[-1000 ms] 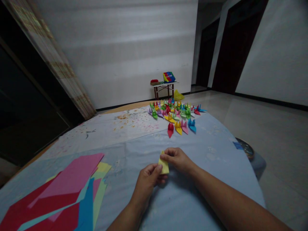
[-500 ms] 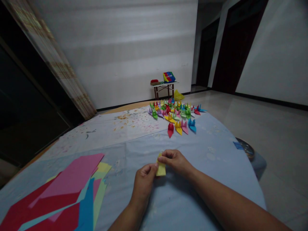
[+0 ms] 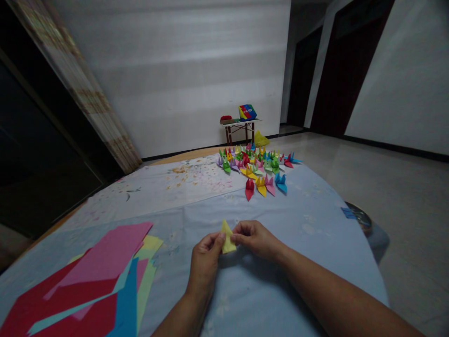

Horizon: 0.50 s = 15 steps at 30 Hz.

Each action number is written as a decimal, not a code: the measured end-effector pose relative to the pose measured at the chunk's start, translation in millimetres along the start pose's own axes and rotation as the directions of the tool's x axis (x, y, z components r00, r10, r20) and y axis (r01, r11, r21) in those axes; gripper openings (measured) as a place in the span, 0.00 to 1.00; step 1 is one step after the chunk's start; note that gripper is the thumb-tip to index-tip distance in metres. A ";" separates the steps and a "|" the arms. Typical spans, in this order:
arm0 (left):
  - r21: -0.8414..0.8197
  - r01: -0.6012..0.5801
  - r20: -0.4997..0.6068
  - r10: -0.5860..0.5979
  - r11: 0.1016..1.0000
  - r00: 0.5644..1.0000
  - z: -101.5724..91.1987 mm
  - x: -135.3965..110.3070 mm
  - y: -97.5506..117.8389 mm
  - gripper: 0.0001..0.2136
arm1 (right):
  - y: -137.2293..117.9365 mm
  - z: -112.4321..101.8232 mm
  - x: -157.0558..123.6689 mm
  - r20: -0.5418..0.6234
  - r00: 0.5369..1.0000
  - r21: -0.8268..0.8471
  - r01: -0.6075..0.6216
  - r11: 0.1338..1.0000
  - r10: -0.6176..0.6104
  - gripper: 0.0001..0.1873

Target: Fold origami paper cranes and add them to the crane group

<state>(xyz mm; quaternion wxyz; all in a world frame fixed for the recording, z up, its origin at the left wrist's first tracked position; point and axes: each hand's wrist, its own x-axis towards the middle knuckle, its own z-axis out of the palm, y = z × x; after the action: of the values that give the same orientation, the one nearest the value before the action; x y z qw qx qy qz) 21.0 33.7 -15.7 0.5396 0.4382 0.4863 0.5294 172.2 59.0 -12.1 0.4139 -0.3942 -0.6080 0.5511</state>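
A small piece of yellow folded paper [image 3: 228, 239], pointed at the top and wider at the bottom, is held just above the blue-covered table [image 3: 280, 285]. My left hand [image 3: 206, 262] is closed on its left side, the thumb lying on the paper. On the right side, my right hand [image 3: 258, 238] pinches the paper's edge between thumb and forefinger. Beyond my hands a red paper crane [image 3: 249, 190], a yellow paper crane [image 3: 261, 187], a pink paper crane [image 3: 270, 186] and a blue paper crane [image 3: 280, 183] stand in a loose row.
Many more folded cranes [image 3: 256, 161] crowd the table's far end. Loose coloured paper sheets [image 3: 101, 257] overlap at the left. Beyond the right edge sits a stool [image 3: 378, 243] with a round container [image 3: 359, 219]. A small side table [image 3: 242, 124] stands by the wall.
The yellow paper now shows a pointed top where it looked rectangular before. Both hands have shifted slightly left, and the right fingers have moved down from its top to its right edge.
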 end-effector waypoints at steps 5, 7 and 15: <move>-0.105 0.002 0.036 0.002 0.994 0.999 0.9 -0.6 4.0 0.14 | -3.2 2.3 0.0 -0.062 0.998 0.004 -0.004 1.000 0.004 0.11; -0.164 0.039 0.080 -0.027 0.986 0.996 2.6 -1.9 5.9 0.15 | -3.8 1.8 0.5 -0.103 0.995 0.017 0.012 1.000 -0.010 0.11; -0.220 0.143 0.036 -0.138 0.965 0.990 4.2 -2.3 6.2 0.13 | -0.9 -3.6 3.0 -0.224 0.972 -0.040 0.065 0.997 -0.073 0.13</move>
<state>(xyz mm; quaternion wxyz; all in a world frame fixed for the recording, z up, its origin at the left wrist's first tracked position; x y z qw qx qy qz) 24.4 31.9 -8.8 0.6262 0.3449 0.4486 0.5364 174.5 62.9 -10.8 0.4926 -0.4394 -0.5792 0.4782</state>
